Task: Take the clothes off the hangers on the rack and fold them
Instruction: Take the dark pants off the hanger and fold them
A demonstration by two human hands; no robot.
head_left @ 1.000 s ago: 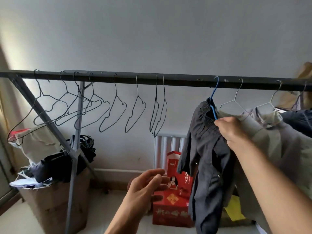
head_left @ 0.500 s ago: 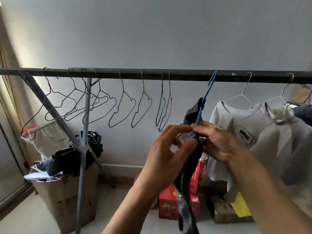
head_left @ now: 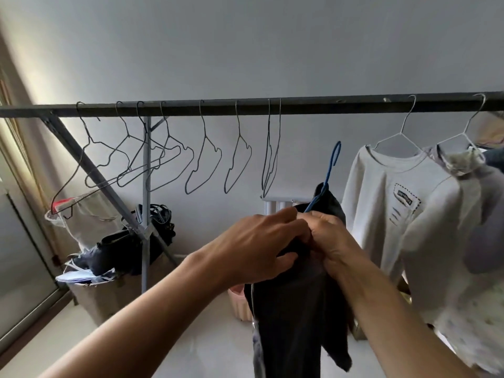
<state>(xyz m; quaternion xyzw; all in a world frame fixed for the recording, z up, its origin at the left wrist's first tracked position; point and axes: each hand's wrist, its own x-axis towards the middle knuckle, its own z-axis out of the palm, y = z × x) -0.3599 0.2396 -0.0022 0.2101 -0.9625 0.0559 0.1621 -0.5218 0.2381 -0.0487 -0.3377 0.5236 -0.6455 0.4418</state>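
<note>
Dark garment hangs at centre frame, each grip curled tight on its bunched top: left hand and right hand, around the blue hanger, whose hook is off the rail. Bare wire hangers fill the upper left; a white sweatshirt waits close on the right. The floor below looks open.

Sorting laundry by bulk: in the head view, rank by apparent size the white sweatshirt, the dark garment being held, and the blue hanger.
Largest, tied: white sweatshirt and dark garment; the garment is nearer the camera and runs off the frame, so I won't rank them.
Smallest: blue hanger.
</note>
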